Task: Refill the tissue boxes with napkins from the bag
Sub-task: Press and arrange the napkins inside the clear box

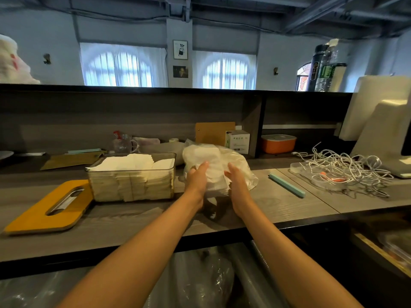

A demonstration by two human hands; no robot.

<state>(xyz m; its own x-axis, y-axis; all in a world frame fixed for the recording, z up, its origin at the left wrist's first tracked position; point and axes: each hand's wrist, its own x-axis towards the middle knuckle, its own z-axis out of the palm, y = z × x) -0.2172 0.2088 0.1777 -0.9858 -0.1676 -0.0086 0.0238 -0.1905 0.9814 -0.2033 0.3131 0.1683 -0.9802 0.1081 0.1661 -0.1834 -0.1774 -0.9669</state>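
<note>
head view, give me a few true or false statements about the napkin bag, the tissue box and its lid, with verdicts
1. Both hands are on the clear plastic napkin bag. True; the left hand and right hand hold it from either side.
2. The clear tissue box is empty. False; it is packed with white napkins.
3. The yellow lid sits closed on the box. False; it lies on the counter, left of the box.
4. The teal bar lies right of the bag. True.
</note>
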